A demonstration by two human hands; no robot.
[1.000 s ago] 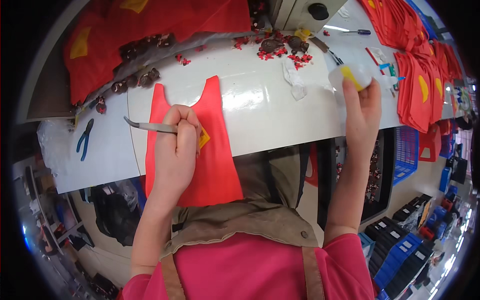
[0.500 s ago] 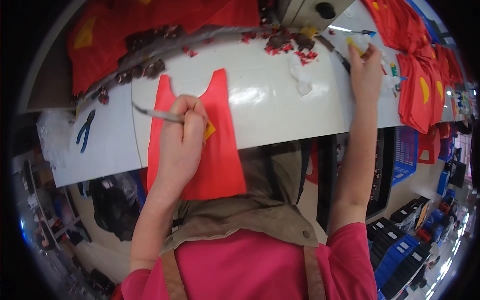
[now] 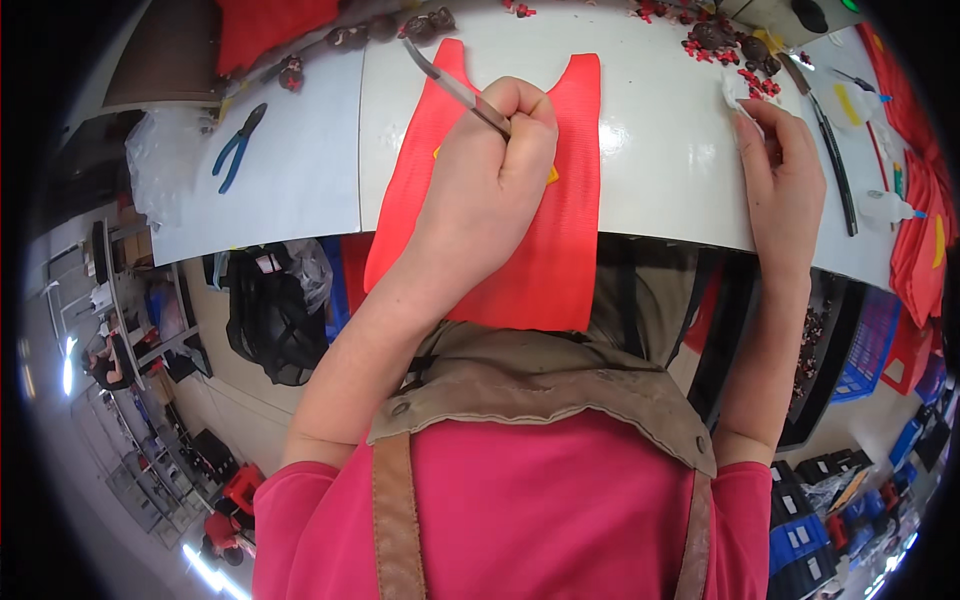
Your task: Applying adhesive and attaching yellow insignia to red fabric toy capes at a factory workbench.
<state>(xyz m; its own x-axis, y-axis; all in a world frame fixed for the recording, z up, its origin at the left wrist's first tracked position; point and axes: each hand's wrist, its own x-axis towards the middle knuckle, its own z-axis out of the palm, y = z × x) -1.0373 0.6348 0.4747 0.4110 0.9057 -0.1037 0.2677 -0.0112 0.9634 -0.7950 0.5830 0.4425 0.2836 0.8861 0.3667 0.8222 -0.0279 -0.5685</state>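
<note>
My left hand is closed around a pair of curved metal tweezers, whose bent tip points up and away to the left. Under that hand a red fabric piece shaped like a vest lies partly on the white table, its lower part hanging over the near edge. A yellow patch on it is mostly covered by the hand. Farther right, my right hand pinches a crumpled white tissue on the tabletop between thumb and fingers.
Blue-handled pliers and clear plastic wrap lie at the left. Dark lumps with red bits sit far right. Beyond my right hand are a black pen-like tool, a glue bottle and stacked red pieces.
My right hand has left the yellow-and-white bottle and come nearer, onto the tissue. My left hand still grips the tweezers over the red piece. The whole view has shifted.
</note>
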